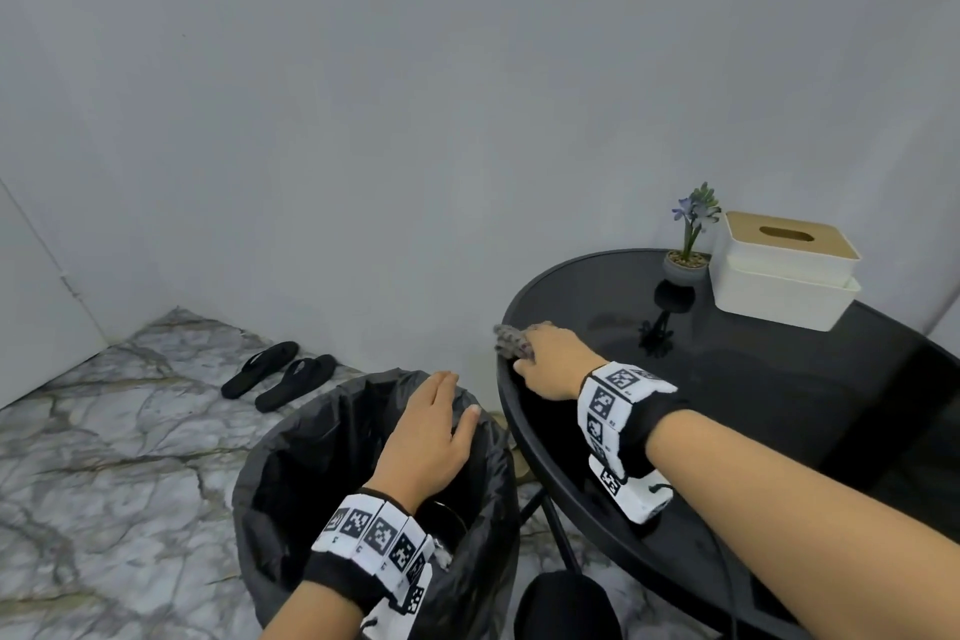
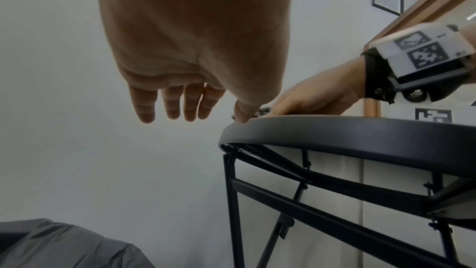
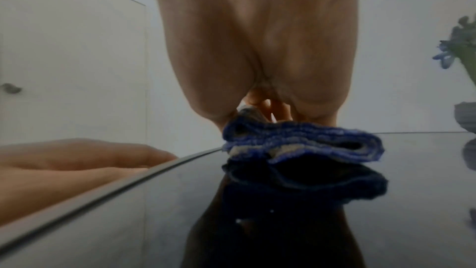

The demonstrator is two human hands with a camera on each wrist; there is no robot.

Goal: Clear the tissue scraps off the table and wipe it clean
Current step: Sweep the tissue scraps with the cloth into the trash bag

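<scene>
My right hand (image 1: 545,359) presses a crumpled cloth (image 1: 511,340) onto the left edge of the round black glass table (image 1: 753,405). In the right wrist view the cloth (image 3: 301,144) shows blue with a grey band, and my fingers curl round it. My left hand (image 1: 431,431) hovers flat, fingers straight, over the bin (image 1: 291,473) lined with a black bag, just beside the table's rim (image 2: 335,129). From the left wrist view its fingers (image 2: 177,103) hang straight and hold nothing. A few tiny white specks (image 3: 239,220) lie on the glass near my wrist.
A white tissue box with a wooden lid (image 1: 784,270) and a small potted flower (image 1: 688,244) stand at the table's far side. Black sandals (image 1: 280,374) lie on the marble floor by the wall. A black stool seat (image 1: 566,608) sits below the table edge.
</scene>
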